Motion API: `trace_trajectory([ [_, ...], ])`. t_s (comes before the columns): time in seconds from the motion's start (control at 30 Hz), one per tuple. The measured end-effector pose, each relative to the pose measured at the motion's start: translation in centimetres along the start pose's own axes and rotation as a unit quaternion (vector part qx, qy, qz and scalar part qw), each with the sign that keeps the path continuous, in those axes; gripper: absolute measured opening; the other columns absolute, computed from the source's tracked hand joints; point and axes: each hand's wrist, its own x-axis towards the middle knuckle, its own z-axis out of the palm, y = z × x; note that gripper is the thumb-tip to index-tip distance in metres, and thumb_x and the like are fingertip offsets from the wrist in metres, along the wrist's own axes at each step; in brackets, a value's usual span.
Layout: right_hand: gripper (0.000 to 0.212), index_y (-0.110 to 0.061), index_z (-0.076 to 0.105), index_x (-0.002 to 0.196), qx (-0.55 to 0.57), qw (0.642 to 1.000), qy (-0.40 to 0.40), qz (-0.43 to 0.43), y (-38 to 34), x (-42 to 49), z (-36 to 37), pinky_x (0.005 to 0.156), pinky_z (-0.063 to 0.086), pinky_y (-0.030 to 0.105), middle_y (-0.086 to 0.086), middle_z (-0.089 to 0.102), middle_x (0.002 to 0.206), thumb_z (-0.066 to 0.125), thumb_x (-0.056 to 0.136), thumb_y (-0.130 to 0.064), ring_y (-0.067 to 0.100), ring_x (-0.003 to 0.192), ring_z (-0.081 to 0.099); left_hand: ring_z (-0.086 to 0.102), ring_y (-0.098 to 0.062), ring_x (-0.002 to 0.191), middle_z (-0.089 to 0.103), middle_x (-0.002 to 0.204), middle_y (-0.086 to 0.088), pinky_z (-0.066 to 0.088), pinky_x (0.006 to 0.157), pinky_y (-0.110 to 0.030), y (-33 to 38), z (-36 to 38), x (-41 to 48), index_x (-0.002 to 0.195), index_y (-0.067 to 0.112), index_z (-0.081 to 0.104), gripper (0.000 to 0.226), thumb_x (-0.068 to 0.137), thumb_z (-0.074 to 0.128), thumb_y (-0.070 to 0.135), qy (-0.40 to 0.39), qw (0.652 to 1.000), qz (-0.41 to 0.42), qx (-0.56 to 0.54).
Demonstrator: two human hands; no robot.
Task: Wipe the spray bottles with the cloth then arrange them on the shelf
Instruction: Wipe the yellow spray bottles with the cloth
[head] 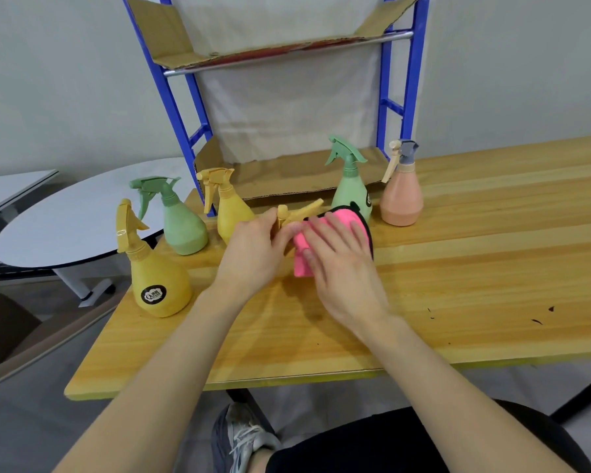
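Spray bottles: five standing, a sixth yellow bottle [299,213] gripped by left hand [256,254], right hand [338,257] clutching cloth [338,216].

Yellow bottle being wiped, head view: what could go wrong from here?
1. The left hand holds the yellow bottle only by its trigger head while the right hand presses the pink cloth over its body; it might twist or slip.
2. The green bottle stands right behind the cloth; a wide wipe could knock it over.
3. Another yellow bottle stands near the table edge, close to the left forearm; a nudge could send it off.
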Motion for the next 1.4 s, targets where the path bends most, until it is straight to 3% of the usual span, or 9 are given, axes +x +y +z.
trace_trajectory([
  [0.23, 0.048, -0.025, 0.046, 0.161, -0.024, 0.999, -0.011, -0.022, 2.0, 0.4, 0.4, 0.13, 0.021, 0.051, -0.002, 0.046, 0.165, 0.041, 0.115, -0.039, 0.021, 0.16, 0.028, 0.075, -0.014, 0.053, 0.077, 0.071, -0.008, 0.064, 0.067, -0.048, 0.3, 0.7, 0.2, 0.097, 0.004, 0.059, 0.047, 0.111, 0.053, 0.048, -0.034, 0.984, -0.149, -0.087],
  [0.33, 0.05, -0.028, 0.042, 0.162, -0.026, 0.999, -0.016, 0.03, 2.8, 0.4, 0.3, 0.129, 0.026, 0.05, -0.005, 0.039, 0.168, 0.039, 0.114, -0.044, 0.02, 0.161, 0.025, 0.076, -0.014, 0.053, 0.079, 0.073, -0.01, 0.065, 0.064, -0.039, 0.3, 0.3, 0.4, 0.099, 0.002, 0.058, 0.047, 0.112, 0.052, 0.047, -0.049, 0.978, -0.179, -0.101],
  [0.47, 0.054, -0.029, 0.035, 0.163, 0.043, 0.982, -0.045, 0.178, 3.9, 0.9, -0.2, 0.116, 0.043, 0.05, 0.002, 0.042, 0.163, 0.025, 0.113, -0.048, 0.03, 0.148, 0.041, 0.077, -0.015, 0.055, 0.08, 0.069, -0.005, 0.059, 0.059, -0.025, 0.3, -0.7, 0.7, 0.101, 0.004, 0.06, 0.047, 0.113, 0.048, 0.048, -0.056, 0.967, -0.22, -0.118],
  [0.73, 0.054, -0.022, 0.032, 0.167, -0.031, 0.996, -0.068, -0.046, 0.4, 1.2, 0.7, 0.128, 0.025, 0.054, -0.003, 0.037, 0.171, 0.03, 0.117, -0.041, 0.025, 0.162, 0.023, 0.076, -0.025, 0.056, 0.079, 0.068, -0.01, 0.058, 0.058, -0.033, -0.1, -1.9, 1.0, 0.095, 0.008, 0.058, 0.04, 0.113, 0.05, 0.044, -0.052, 0.954, -0.26, -0.137],
  [0.9, 0.055, -0.035, 0.039, 0.162, 0.021, 0.997, -0.071, -0.033, 1.7, 1.3, 0.1, 0.126, 0.03, 0.049, -0.01, 0.042, 0.165, 0.041, 0.111, -0.056, 0.017, 0.156, 0.031, 0.076, -0.027, 0.062, 0.079, 0.071, -0.013, 0.062, 0.067, -0.04, -1.1, -2.0, 0.2, 0.105, 0.005, 0.059, 0.04, 0.113, 0.049, 0.044, -0.071, 0.929, -0.294, -0.212],
  [1.03, 0.058, -0.039, 0.035, 0.161, 0.102, 0.986, -0.1, 0.088, 2.5, 1.3, -0.2, 0.117, 0.042, 0.045, -0.011, 0.039, 0.163, 0.032, 0.109, -0.064, 0.016, 0.149, 0.039, 0.08, -0.035, 0.072, 0.079, 0.071, -0.013, 0.065, 0.074, -0.044, -1.0, -2.0, 0.0, 0.106, 0.005, 0.059, 0.043, 0.114, 0.046, 0.045, -0.073, 0.931, -0.291, -0.206],
  [1.2, 0.053, -0.031, 0.044, 0.155, 0.169, 0.955, -0.093, 0.224, 3.5, 1.3, 0.1, 0.088, 0.048, 0.038, 0.002, 0.064, 0.136, 0.018, 0.115, -0.052, 0.026, 0.121, 0.062, 0.078, -0.023, 0.062, 0.08, 0.072, -0.01, 0.065, 0.072, -0.041, -0.5, -2.4, -0.3, 0.102, 0.006, 0.057, 0.044, 0.113, 0.047, 0.047, -0.081, 0.964, -0.223, -0.119],
  [1.27, 0.046, -0.03, 0.052, 0.149, 0.178, 0.962, -0.065, 0.196, 3.3, 1.5, -0.2, 0.088, 0.044, 0.034, -0.003, 0.065, 0.131, 0.022, 0.117, -0.045, 0.02, 0.119, 0.06, 0.077, -0.017, 0.06, 0.08, 0.075, -0.007, 0.064, 0.07, -0.039, -0.5, -2.5, -0.3, 0.101, 0.009, 0.057, 0.039, 0.112, 0.05, 0.046, -0.086, 0.971, -0.197, -0.104],
  [1.4, 0.04, -0.039, 0.061, 0.137, 0.098, 0.993, -0.067, 0.026, 1.4, 2.3, -0.7, 0.11, 0.039, 0.038, -0.016, 0.063, 0.133, 0.025, 0.118, -0.041, 0.011, 0.129, 0.052, 0.076, -0.012, 0.061, 0.079, 0.077, -0.003, 0.065, 0.073, -0.043, -0.8, -2.7, -0.2, 0.095, 0.016, 0.055, 0.032, 0.11, 0.057, 0.043, -0.101, 0.98, -0.149, -0.086],
])
